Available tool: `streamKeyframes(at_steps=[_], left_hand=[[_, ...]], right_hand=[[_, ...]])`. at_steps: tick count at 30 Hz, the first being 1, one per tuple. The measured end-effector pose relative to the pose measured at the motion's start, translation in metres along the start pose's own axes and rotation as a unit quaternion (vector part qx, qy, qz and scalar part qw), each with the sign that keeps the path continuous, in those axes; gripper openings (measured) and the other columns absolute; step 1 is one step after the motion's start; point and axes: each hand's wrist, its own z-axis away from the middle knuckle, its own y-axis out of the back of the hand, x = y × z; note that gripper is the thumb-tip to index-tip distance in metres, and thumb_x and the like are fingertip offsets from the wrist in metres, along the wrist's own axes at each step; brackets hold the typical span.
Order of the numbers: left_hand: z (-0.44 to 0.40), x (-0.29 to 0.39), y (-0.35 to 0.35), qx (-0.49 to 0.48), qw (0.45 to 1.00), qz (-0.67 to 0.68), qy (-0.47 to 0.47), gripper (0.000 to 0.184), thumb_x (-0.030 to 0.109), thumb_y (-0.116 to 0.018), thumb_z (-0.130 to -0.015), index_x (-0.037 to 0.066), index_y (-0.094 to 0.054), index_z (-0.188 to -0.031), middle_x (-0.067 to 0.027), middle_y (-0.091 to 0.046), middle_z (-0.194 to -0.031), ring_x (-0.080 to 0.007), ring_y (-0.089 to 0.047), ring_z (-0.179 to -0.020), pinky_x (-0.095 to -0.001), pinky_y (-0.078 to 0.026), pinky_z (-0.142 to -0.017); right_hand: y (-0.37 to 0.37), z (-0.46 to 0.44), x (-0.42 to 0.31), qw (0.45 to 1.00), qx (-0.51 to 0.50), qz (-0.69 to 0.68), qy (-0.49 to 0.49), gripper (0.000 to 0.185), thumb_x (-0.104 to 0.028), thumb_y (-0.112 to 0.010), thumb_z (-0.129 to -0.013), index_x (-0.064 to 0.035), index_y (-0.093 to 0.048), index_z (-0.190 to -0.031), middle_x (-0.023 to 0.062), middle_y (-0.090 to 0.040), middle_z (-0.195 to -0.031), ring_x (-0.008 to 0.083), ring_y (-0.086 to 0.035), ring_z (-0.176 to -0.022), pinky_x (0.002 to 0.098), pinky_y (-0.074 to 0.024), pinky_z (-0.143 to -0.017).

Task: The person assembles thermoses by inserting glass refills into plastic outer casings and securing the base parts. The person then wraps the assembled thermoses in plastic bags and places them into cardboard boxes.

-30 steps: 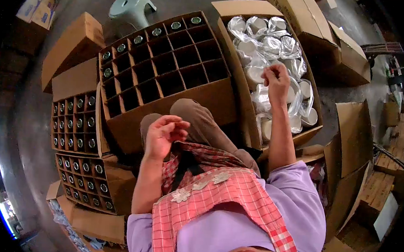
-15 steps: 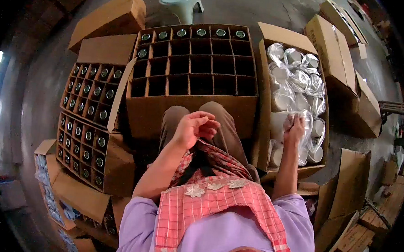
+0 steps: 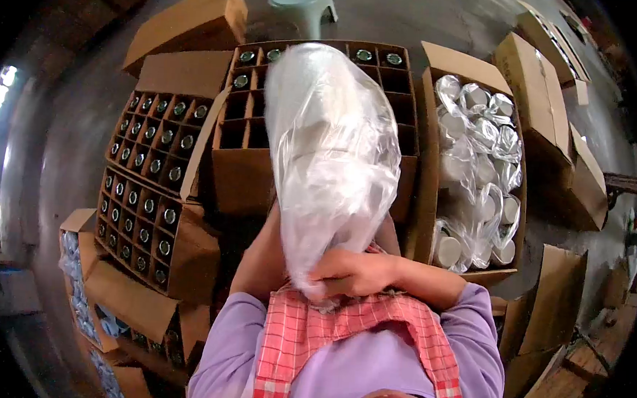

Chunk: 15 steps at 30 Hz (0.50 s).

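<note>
A clear plastic bag (image 3: 335, 149) with whitish contents that I cannot make out stands up in front of my chest, over my lap. My right hand (image 3: 354, 273) is closed around its gathered lower end, close to the apron (image 3: 391, 318). Behind the bag's left side, my left forearm (image 3: 258, 257) reaches up; the hand itself is hidden, so its fingers do not show. Beyond the bag is a divided carton (image 3: 240, 180), partly covered by it, with glass jars or bottles (image 3: 364, 56) in some back cells.
To the right, an open carton (image 3: 428, 169) holds white round-ended items in clear plastic (image 3: 482, 171). Two divided cartons at the left hold rows of glass containers (image 3: 167, 137). More cartons (image 3: 540, 95) stand around. A pale green stool (image 3: 307, 4) is at the back.
My right hand has taken the plastic bag out of the right-hand carton and brought it left to my lap. My left hand has gone behind the bag.
</note>
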Motion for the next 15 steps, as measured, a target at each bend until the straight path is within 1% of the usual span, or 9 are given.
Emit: streamKeyframes(at_steps=[2,5,7,8,9,12,13,14,15], left_hand=[[0.006,0.039,0.007,0.01,0.996,-0.036,-0.082,0.033,0.025,-0.05,-0.088,0.0,-0.055,-0.109,-0.0116,-0.057,-0.102,-0.02,-0.057,-0.087,-0.0332,-0.048,-0.074],[0.018,0.09,0.019,0.033,0.976,-0.112,-0.182,0.029,0.022,-0.052,-0.087,0.0,-0.057,-0.105,-0.0093,-0.059,-0.096,-0.0179,-0.058,-0.083,-0.031,-0.048,-0.071],[0.031,0.103,0.027,0.05,0.963,-0.161,-0.209,0.027,0.02,-0.054,-0.086,-0.001,-0.059,-0.103,-0.0077,-0.06,-0.092,-0.0164,-0.058,-0.079,-0.0295,-0.048,-0.069],[0.039,0.104,0.029,0.059,0.957,-0.185,-0.218,0.026,0.019,-0.055,-0.085,-0.001,-0.059,-0.101,-0.007,-0.06,-0.09,-0.0157,-0.058,-0.078,-0.0288,-0.048,-0.068],[0.045,0.103,0.03,0.067,0.949,-0.211,-0.225,0.025,0.018,-0.055,-0.085,-0.001,-0.06,-0.1,-0.0062,-0.061,-0.088,-0.015,-0.059,-0.076,-0.028,-0.048,-0.067],[0.058,0.087,0.013,0.084,0.916,-0.293,-0.26,0.021,0.015,-0.058,-0.083,-0.002,-0.062,-0.096,-0.0039,-0.062,-0.083,-0.0128,-0.059,-0.072,-0.0259,-0.048,-0.064],[0.06,0.078,-0.019,0.181,0.885,-0.315,-0.291,0.006,0.005,-0.063,-0.077,-0.001,-0.065,-0.078,-0.0019,-0.059,-0.067,-0.0102,-0.055,-0.059,-0.023,-0.044,-0.055],[0.061,0.071,-0.03,0.193,0.869,-0.35,-0.29,0.003,0.002,-0.063,-0.076,-0.001,-0.064,-0.075,-0.0017,-0.058,-0.065,-0.0098,-0.053,-0.057,-0.0227,-0.042,-0.053],[0.06,0.065,-0.036,0.204,0.852,-0.383,-0.292,0.003,0.0,-0.064,-0.076,0.0,-0.064,-0.072,-0.0014,-0.057,-0.063,-0.0094,-0.05,-0.054,-0.0224,-0.039,-0.05]], right_hand=[[0.005,0.02,-0.014,0.991,-0.016,0.109,-0.072,0.016,-0.012,-0.052,-0.086,0.0024,-0.053,-0.093,0.0193,-0.056,-0.084,0.0343,-0.055,-0.081,0.0393,-0.0417,-0.073],[0.022,0.054,-0.05,0.995,0.04,0.07,-0.052,0.04,-0.007,-0.065,-0.076,-0.0017,-0.056,-0.115,0.0143,-0.061,-0.107,0.0298,-0.058,-0.099,0.0364,-0.0436,-0.089],[0.03,0.071,-0.073,0.954,0.26,0.099,-0.11,0.035,-0.005,-0.069,-0.068,-0.0012,-0.064,-0.103,0.0124,-0.065,-0.102,0.022,-0.062,-0.093,0.0314,-0.0472,-0.08],[0.034,0.069,-0.058,0.908,0.407,0.096,0.018,0.04,-0.008,-0.069,-0.067,-0.0011,-0.062,-0.106,0.0128,-0.063,-0.108,0.0224,-0.059,-0.098,0.0304,-0.046,-0.08],[0.046,0.056,-0.057,0.846,0.473,0.237,0.065,0.048,-0.011,-0.07,-0.068,-0.0016,-0.058,-0.113,0.014,-0.059,-0.115,0.0274,-0.056,-0.105,0.0334,-0.0444,-0.084],[0.062,-0.002,-0.067,0.778,0.51,0.363,0.059,0.082,-0.018,-0.077,-0.06,-0.0073,-0.039,-0.132,0.0148,-0.037,-0.139,0.0304,-0.038,-0.125,0.0398,-0.0373,-0.097],[0.076,-0.01,-0.062,0.787,0.446,0.428,0.008,0.095,-0.022,-0.081,-0.054,-0.0087,-0.034,-0.135,0.015,-0.03,-0.142,0.0328,-0.034,-0.127,0.0417,-0.0324,-0.102],[0.08,-0.022,-0.047,0.757,0.432,0.489,-0.012,0.087,-0.018,-0.08,-0.058,-0.007,-0.037,-0.134,0.0139,-0.036,-0.139,0.0294,-0.036,-0.127,0.0395,-0.0324,-0.101],[0.089,-0.027,-0.027,0.805,0.401,0.437,-0.007,0.081,-0.011,-0.079,-0.055,-0.0057,-0.044,-0.128,0.0157,-0.044,-0.132,0.0314,-0.041,-0.123,0.0373,-0.0331,-0.101]])
